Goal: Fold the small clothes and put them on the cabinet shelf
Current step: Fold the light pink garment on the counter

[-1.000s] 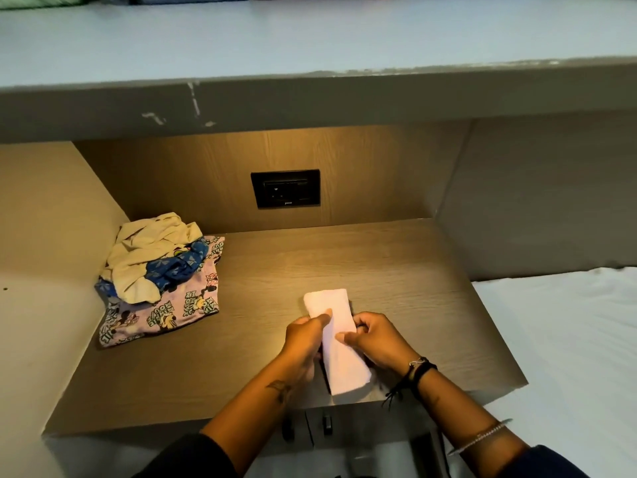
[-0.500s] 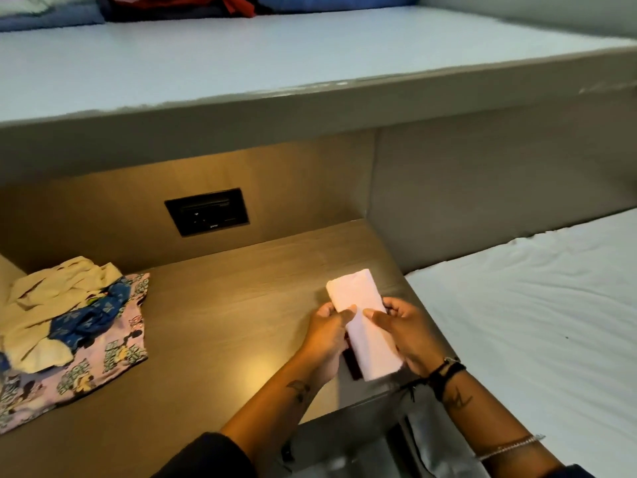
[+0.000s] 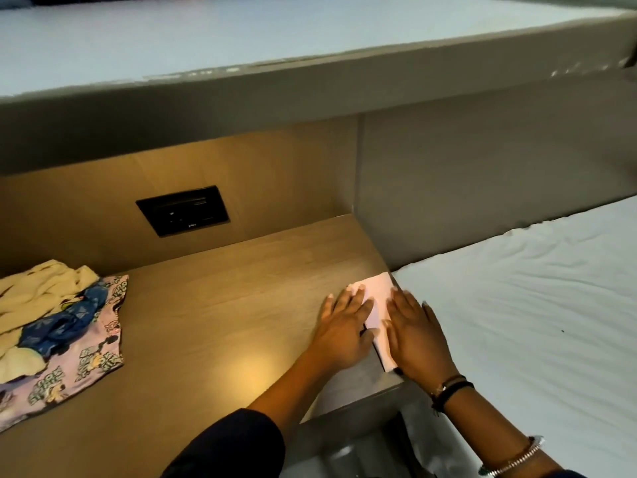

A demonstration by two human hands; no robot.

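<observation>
A folded pale pink cloth lies at the right edge of the wooden shelf. My left hand rests flat on its left side, fingers spread. My right hand lies flat on its right side, covering part of it. Neither hand grips the cloth. At the far left of the shelf sits a pile of small clothes: a cream garment, a blue one and a pink cartoon-print piece.
A black socket panel is set in the shelf's back wall. A thick grey ledge overhangs the shelf. A bed with a white sheet borders the shelf on the right. A dark gap opens below the shelf's front edge.
The pink cloth went from being held between my fingertips to lying on the shelf's right edge. Both hands have opened and now press flat on it. The view swung right.
</observation>
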